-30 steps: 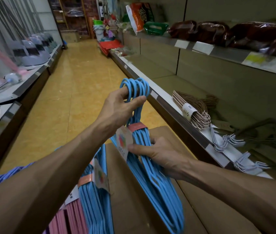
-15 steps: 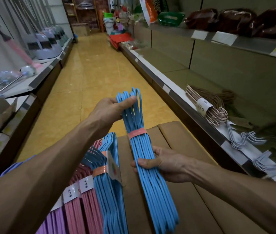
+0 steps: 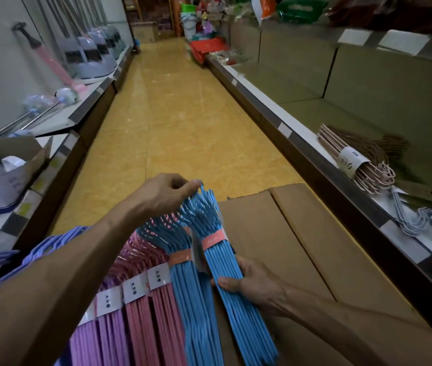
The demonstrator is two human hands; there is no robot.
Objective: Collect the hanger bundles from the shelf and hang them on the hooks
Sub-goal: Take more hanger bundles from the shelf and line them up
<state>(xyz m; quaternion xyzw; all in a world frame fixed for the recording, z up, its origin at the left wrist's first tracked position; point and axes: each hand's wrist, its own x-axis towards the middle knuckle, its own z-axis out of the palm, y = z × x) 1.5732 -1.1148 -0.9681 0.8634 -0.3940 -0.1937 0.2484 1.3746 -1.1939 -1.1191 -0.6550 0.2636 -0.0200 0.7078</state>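
Two bare hands worked one bundle of sky-blue plastic hangers (image 3: 221, 262) bound by an orange paper band: the left hand (image 3: 160, 194) pinched the hook ends between curled fingertips, and the right hand (image 3: 246, 282) gripped the shafts, thumb over the top and fingers curled beneath. The bundle lay slanted along the left edge of a closed brown cardboard box (image 3: 302, 249), just beside a second blue hanger bundle (image 3: 183, 281); pink bundles (image 3: 146, 310) and purple bundles (image 3: 90, 336) with white labels ran on to the left. The aisle floor was glossy yellow-tan tile (image 3: 180, 117), running back between shelving. On the right, an olive-grey metal shelf (image 3: 315, 112) carried a banded bundle of rose-gold wire hangers (image 3: 357, 165) and pale grey wire hangers (image 3: 421, 220) — near the front lip. On the left shelf stood grey dustpans (image 3: 96, 56) with long handles.
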